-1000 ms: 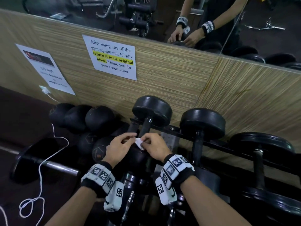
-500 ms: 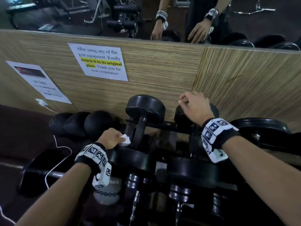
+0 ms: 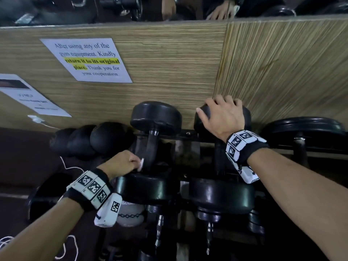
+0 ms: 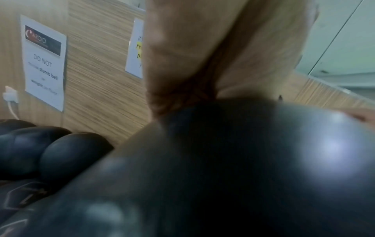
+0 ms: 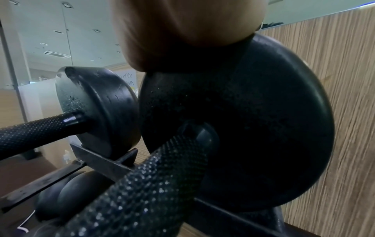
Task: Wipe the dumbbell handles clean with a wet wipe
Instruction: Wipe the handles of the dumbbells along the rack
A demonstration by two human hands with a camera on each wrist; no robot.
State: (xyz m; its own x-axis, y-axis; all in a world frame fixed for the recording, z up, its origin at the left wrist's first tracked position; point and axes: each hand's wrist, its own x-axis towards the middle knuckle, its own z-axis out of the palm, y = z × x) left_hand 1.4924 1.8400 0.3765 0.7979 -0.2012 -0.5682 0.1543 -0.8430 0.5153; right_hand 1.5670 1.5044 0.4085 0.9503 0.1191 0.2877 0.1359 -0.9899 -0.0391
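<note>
Two black dumbbells lie side by side on the rack (image 3: 188,136). My left hand (image 3: 135,162) pinches a small white wet wipe (image 3: 140,164) and holds it against the lower part of the left dumbbell's handle (image 3: 151,147), just above its near head (image 3: 143,187). My right hand (image 3: 222,110) sits on the far head (image 3: 247,117) of the second dumbbell, fingers curled over its top edge. The right wrist view shows that head (image 5: 253,120) under my palm and its knurled handle (image 5: 142,184). In the left wrist view, my palm and a dark dumbbell head (image 4: 243,160) fill the frame, and the wipe is hidden.
A wood-grain wall panel (image 3: 169,81) with paper notices (image 3: 88,61) stands right behind the rack, with a mirror above it. Black medicine balls (image 3: 94,140) lie to the left. A larger dumbbell (image 3: 305,129) sits to the right. A white cable (image 3: 69,170) trails on the floor.
My right hand let go of the wipe and moved up and right onto the second dumbbell's far head. My left hand kept the wipe and brought it against the left dumbbell's handle.
</note>
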